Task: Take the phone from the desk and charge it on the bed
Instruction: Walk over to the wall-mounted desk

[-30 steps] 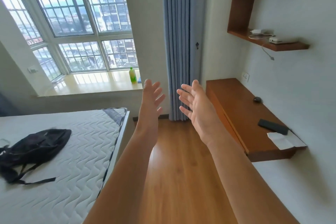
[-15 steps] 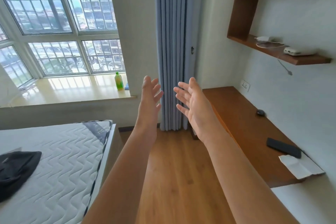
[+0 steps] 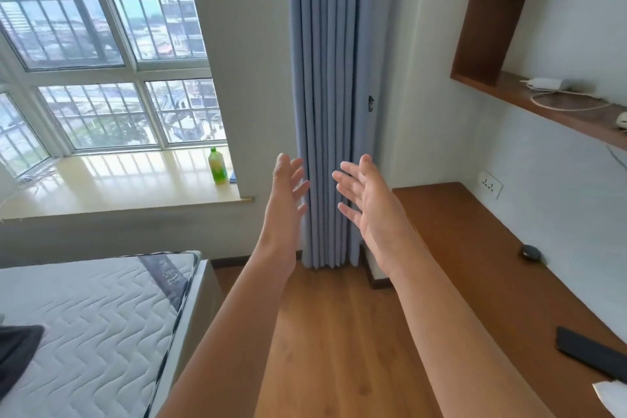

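The phone [image 3: 592, 351] lay flat on the wooden surface [image 3: 475, 248] at the right, near its front end, with a white paper [image 3: 612, 395] just beside it and a small dark round object [image 3: 530, 251] farther back. Both hands were raised in front of the curtain [image 3: 327, 105], well apart from the phone. The left hand [image 3: 285, 195] and the right hand [image 3: 371, 204] each had a wide, empty grip, fingers spread, palms facing one another. The bed [image 3: 84, 316] stood at the left, a dark bag [image 3: 17, 346] on its mattress.
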Action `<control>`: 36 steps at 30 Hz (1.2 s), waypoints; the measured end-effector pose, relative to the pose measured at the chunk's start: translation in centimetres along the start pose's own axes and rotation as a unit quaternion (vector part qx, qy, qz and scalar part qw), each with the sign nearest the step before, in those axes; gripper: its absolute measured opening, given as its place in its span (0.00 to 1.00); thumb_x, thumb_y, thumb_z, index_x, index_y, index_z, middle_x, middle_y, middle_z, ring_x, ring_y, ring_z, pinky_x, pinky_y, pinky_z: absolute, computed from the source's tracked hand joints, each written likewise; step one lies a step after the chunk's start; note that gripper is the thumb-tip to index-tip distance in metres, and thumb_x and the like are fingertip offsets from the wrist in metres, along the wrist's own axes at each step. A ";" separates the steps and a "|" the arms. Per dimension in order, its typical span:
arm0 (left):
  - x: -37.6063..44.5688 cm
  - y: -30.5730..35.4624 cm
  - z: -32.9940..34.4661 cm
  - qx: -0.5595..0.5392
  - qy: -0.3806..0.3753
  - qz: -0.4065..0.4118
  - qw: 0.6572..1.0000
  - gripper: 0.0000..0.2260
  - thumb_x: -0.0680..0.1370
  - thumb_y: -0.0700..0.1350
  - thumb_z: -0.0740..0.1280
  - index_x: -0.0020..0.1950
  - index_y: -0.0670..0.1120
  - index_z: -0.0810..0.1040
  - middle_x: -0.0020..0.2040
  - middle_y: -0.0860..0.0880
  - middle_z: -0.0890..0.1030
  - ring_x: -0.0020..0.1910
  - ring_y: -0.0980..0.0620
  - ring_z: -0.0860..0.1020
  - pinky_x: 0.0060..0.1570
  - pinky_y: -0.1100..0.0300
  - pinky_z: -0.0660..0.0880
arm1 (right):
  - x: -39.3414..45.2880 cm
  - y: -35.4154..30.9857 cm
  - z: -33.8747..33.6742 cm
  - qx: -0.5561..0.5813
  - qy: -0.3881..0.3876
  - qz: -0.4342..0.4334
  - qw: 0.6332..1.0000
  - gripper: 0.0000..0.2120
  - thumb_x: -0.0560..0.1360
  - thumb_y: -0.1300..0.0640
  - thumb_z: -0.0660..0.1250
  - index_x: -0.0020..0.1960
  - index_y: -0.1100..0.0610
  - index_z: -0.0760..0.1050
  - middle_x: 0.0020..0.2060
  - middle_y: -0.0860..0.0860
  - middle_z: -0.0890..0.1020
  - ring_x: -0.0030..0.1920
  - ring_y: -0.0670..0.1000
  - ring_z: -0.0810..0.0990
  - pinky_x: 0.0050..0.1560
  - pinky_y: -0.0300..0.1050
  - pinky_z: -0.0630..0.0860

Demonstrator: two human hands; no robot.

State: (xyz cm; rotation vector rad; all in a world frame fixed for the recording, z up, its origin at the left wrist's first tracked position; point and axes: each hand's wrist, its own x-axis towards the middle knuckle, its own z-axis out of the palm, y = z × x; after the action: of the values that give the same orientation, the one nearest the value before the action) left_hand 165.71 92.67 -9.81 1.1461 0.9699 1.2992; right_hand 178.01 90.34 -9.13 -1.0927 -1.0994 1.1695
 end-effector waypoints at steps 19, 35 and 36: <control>21.4 -1.5 4.9 0.002 -0.048 0.006 0.999 0.29 0.80 0.67 0.49 0.75 0.53 0.68 0.73 0.53 0.72 0.69 0.55 0.72 0.71 0.50 0.65 | 20.8 -0.1 -4.8 0.033 0.037 -0.004 0.999 0.29 0.78 0.36 0.48 0.73 0.51 0.64 0.70 0.47 0.71 0.70 0.46 0.67 0.69 0.50 0.64; 32.7 -5.9 19.1 -0.001 -0.330 -0.051 0.942 0.33 0.76 0.69 0.49 0.76 0.53 0.67 0.75 0.51 0.70 0.71 0.53 0.71 0.74 0.45 0.63 | 25.5 -0.8 -15.9 0.006 0.357 -0.047 0.933 0.27 0.78 0.36 0.50 0.70 0.49 0.67 0.67 0.47 0.73 0.66 0.47 0.71 0.66 0.49 0.67; 32.1 -6.5 20.2 0.001 -0.346 -0.059 0.936 0.32 0.78 0.68 0.48 0.76 0.53 0.67 0.76 0.51 0.70 0.71 0.52 0.71 0.74 0.44 0.63 | 24.7 -0.8 -16.7 0.002 0.382 -0.043 0.923 0.26 0.78 0.37 0.50 0.70 0.48 0.67 0.66 0.46 0.74 0.66 0.47 0.71 0.66 0.48 0.67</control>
State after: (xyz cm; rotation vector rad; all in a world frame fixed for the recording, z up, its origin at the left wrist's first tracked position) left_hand 188.86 123.43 -9.53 1.3861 0.4989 0.7029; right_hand 196.32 113.85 -8.92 -1.3198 -0.5180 0.5691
